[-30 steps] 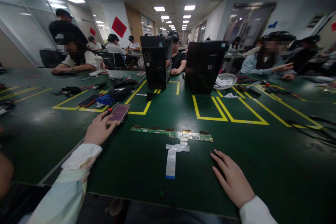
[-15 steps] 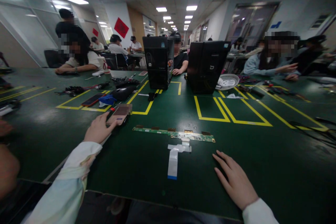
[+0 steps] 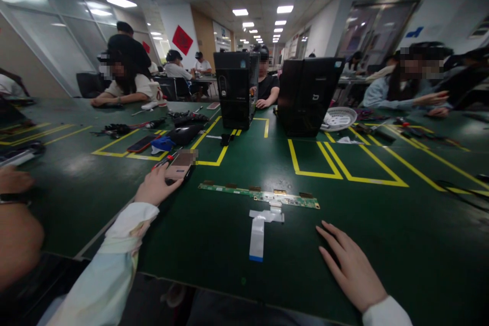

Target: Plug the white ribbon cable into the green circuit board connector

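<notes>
On the dark green table (image 3: 214, 244), my left hand (image 3: 158, 183) is at the near edge of a phone (image 3: 181, 164), thumb on one side and fingers on the other. My right hand (image 3: 349, 262) rests palm down with its fingers stretched out, holding nothing. Between the hands lies a long, narrow green circuit board (image 3: 286, 200) with several brown tabs along its far edge. A white flat ribbon cable (image 3: 257, 237) with a blue end runs from the board toward the near table edge.
Two black computer cases (image 3: 234, 89) (image 3: 308, 96) stand farther back. A white basket (image 3: 339, 118) is beside the right case. Cables, a blue cloth (image 3: 162, 143) and another phone (image 3: 142, 143) lie at the left. Another person's arm (image 3: 19, 229) is at the far left.
The whole view has shifted a little, so things appear farther right. The hands, the board and the ribbon cable keep about the same places on the table.
</notes>
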`<state>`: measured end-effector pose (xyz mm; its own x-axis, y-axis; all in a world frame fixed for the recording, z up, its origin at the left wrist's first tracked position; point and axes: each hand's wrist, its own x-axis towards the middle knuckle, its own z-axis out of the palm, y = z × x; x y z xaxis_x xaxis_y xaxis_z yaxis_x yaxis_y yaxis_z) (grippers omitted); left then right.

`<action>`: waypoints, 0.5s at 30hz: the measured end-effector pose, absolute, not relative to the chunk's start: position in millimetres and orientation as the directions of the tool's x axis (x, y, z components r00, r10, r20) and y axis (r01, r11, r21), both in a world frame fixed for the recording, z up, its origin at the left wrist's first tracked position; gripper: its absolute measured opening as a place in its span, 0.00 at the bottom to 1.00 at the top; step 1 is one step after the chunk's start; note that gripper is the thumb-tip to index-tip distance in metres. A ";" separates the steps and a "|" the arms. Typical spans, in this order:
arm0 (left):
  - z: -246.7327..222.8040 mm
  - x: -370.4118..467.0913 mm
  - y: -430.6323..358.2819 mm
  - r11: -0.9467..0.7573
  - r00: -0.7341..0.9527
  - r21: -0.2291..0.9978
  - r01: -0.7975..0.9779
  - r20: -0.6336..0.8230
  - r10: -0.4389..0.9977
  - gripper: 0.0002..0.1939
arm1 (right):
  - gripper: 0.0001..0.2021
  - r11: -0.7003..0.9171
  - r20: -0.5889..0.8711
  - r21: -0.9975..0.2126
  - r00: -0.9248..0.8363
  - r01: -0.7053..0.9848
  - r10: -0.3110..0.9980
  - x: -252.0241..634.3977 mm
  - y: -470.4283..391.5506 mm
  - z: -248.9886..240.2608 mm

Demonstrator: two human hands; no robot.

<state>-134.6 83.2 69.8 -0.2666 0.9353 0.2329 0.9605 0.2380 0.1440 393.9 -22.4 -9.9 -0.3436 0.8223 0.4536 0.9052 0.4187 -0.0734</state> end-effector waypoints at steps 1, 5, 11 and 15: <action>69.4 -134.8 81.1 0.233 -0.263 0.143 0.962 0.243 0.934 0.45 | 0.21 0.421 0.455 -0.069 -0.347 0.904 0.820 394.1 -22.2 -9.9; 68.7 -134.2 76.2 0.191 -0.222 0.132 0.973 0.283 0.933 0.38 | 0.21 0.427 0.464 -0.061 -0.353 0.902 0.812 395.1 -21.8 -10.2; 62.3 -131.5 78.5 0.135 -0.164 0.110 0.985 0.321 0.933 0.34 | 0.21 0.420 0.459 -0.072 -0.344 0.905 0.819 395.4 -21.9 -10.6; 57.5 -130.5 81.5 0.117 -0.143 0.097 0.988 0.341 0.929 0.32 | 0.21 0.434 0.461 -0.064 -0.359 0.899 0.812 395.5 -21.6 -9.8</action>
